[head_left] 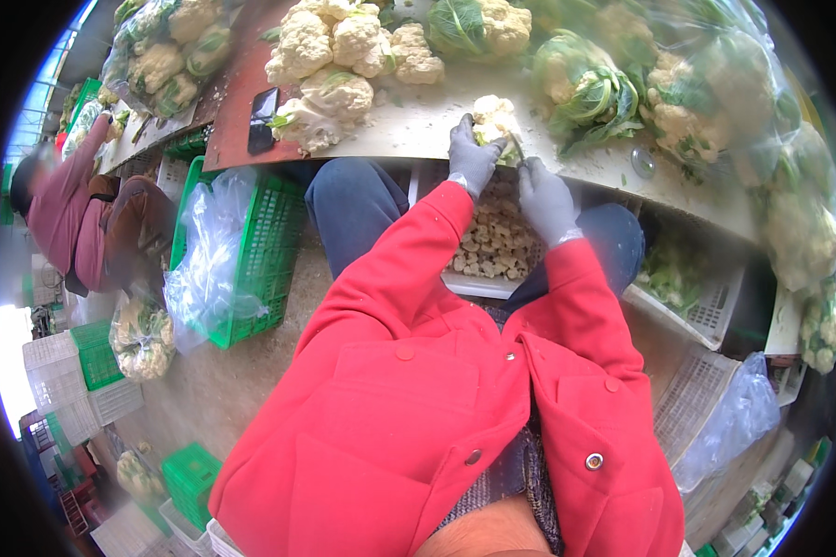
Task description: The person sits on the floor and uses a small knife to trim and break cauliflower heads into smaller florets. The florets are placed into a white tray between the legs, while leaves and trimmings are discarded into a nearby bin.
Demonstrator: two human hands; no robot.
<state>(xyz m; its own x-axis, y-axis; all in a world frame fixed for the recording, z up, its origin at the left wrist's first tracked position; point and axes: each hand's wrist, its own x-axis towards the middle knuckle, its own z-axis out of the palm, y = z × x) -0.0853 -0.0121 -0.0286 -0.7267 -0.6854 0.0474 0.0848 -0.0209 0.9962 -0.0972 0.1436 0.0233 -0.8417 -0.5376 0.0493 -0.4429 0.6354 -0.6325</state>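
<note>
A piece of cauliflower (493, 118) is gripped at the table's front edge by my left hand (475, 154), which wears a grey glove. In my right hand (546, 198), also gloved, is a knife (517, 146); its narrow blade lies against the cauliflower's right side. Below both hands, between my knees, a white crate (484, 285) holds many cut cauliflower florets (491, 240). Trimmed cauliflower heads (341, 76) are piled on the tabletop to the left. A leafy cauliflower (589, 90) lies to the right of my hands.
A black phone (262, 120) lies on the table's red part. Clear plastic bags of cauliflower (724, 104) crowd the right side. A green crate (265, 257) with plastic film stands left of my knee, and a white crate of leaves (683, 292) right. Another person (76, 209) sits far left.
</note>
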